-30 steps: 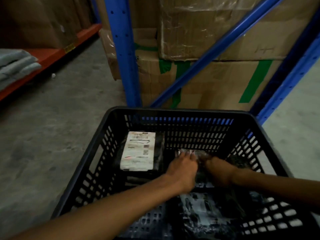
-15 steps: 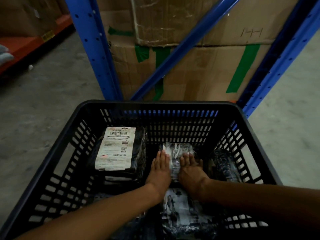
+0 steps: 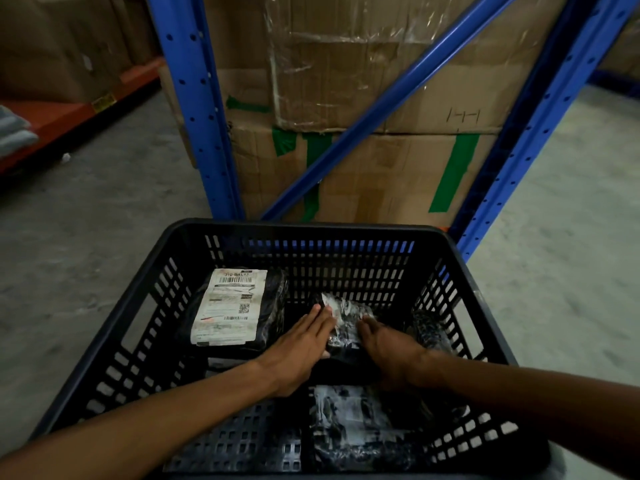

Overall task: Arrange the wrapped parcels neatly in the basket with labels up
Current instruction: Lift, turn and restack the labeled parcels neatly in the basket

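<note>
A black slotted basket [image 3: 145, 306] sits on a grey concrete floor [image 3: 86, 220], its far rim close to a blue rack upright [image 3: 194, 109] and a diagonal brace [image 3: 391, 98]. Behind the rack stand stacked cardboard boxes [image 3: 363, 81] with green tape and clear wrap. To the left, an orange shelf [image 3: 62, 116] carries more boxes, and folded grey cloth [image 3: 14, 133] shows at the frame's edge.

Inside the basket, a labelled parcel [image 3: 230, 306] lies flat in the far left part, white label up. Just right of it, a middle parcel [image 3: 344, 320] in glossy black wrap lies between both hands. The left hand [image 3: 301, 344] lies flat, fingers straight and together, pressed against this parcel's left side. The right hand [image 3: 384, 344] rests on its right side, fingers curled over the wrap; whether it grips cannot be told. Another dark parcel [image 3: 427, 327] sits against the right wall, and a near parcel [image 3: 356, 424] lies below the hands, its shiny face hard to read.

The basket's near left floor [image 3: 239, 441] is bare grid. The far wall behind the middle parcel has a little free space.
</note>
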Demonstrator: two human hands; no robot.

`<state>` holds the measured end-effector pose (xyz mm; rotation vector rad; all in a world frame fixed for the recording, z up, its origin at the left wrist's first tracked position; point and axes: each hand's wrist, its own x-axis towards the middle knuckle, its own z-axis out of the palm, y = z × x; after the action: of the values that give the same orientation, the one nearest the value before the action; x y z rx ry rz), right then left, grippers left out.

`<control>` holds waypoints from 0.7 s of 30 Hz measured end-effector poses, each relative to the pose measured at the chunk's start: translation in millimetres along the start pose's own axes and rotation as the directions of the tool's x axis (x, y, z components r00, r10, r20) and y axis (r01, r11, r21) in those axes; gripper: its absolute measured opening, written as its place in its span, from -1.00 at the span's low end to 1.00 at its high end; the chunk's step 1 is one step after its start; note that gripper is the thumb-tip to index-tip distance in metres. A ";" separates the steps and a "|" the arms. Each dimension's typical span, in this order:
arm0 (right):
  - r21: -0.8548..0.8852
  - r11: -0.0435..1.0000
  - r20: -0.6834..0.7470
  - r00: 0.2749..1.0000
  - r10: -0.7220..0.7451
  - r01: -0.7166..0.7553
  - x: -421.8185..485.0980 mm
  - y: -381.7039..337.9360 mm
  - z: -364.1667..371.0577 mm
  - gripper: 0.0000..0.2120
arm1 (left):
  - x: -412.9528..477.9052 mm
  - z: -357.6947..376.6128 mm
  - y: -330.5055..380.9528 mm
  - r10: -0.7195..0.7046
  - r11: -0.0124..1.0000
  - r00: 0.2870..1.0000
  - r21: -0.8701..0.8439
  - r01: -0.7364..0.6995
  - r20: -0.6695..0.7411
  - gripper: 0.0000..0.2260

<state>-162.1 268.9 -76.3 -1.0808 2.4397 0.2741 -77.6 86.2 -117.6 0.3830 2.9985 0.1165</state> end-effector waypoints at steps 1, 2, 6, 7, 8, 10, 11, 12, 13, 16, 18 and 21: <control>0.013 1.000 -0.055 0.998 0.006 -0.005 -0.4 -1.1 -0.7 -0.29 | 2.4 -0.2 0.5 -0.020 0.999 1.000 -0.030 0.020 -0.009 -0.30; 0.027 1.000 -0.098 0.995 0.005 -0.002 0.1 -1.2 -2.4 -0.39 | 4.6 -1.7 1.8 -0.035 0.998 0.999 -0.062 0.033 -0.020 -0.32; 0.197 0.980 -0.143 0.990 -0.005 0.034 -4.8 17.8 -35.2 -0.42 | 4.1 -22.9 -1.5 -0.141 0.976 0.968 -0.191 0.101 -0.206 -0.54; 0.323 0.945 -0.146 0.989 -0.007 0.054 -8.2 28.5 -47.9 -0.40 | 0.2 -31.2 -4.4 -0.196 0.956 0.951 -0.263 0.132 -0.237 -0.61; 0.485 0.871 -0.134 0.991 -0.021 0.084 -13.0 39.4 -61.1 -0.37 | -3.8 -38.1 -6.5 -0.242 0.922 0.940 -0.359 0.145 -0.241 -0.65; 0.811 0.573 -0.100 0.993 -0.065 0.119 -21.3 56.3 -82.4 -0.34 | -8.9 -49.2 -3.5 -0.360 0.764 0.912 -0.624 0.166 -0.198 -0.65; 0.897 0.426 -0.108 0.993 -0.046 0.118 -21.0 60.2 -89.1 -0.34 | -8.6 -55.4 0.4 -0.452 0.643 0.878 -0.739 0.199 -0.157 -0.62; 0.939 0.326 -0.122 0.992 0.015 0.110 -17.6 59.1 -92.4 -0.36 | -4.5 -60.8 4.2 -0.559 0.517 0.823 -0.818 0.250 -0.102 -0.55; 0.962 0.255 -0.132 0.986 0.105 0.102 -12.0 54.6 -92.5 -0.41 | 2.0 -65.1 7.1 -0.667 0.379 0.745 -0.868 0.322 -0.015 -0.47; 0.979 0.199 -0.131 0.882 0.453 0.044 15.6 33.8 -80.6 -0.61 | 20.1 -74.9 15.1 -0.770 0.045 0.567 -0.861 0.506 0.293 -0.39; 0.986 0.165 -0.069 0.805 0.589 -0.036 29.5 21.2 -70.9 -0.60 | 21.5 -69.4 23.8 -0.723 0.115 0.627 -0.845 0.522 0.289 -0.53; 0.975 0.185 -0.042 0.713 0.700 -0.123 42.6 11.6 -59.9 -0.52 | 19.7 -55.0 31.3 -0.706 0.234 0.672 -0.822 0.520 0.224 -0.67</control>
<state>-215.2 227.7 -44.4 0.2036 2.5132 -1.3556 -95.8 118.0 -62.4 -0.9962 2.5008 1.5229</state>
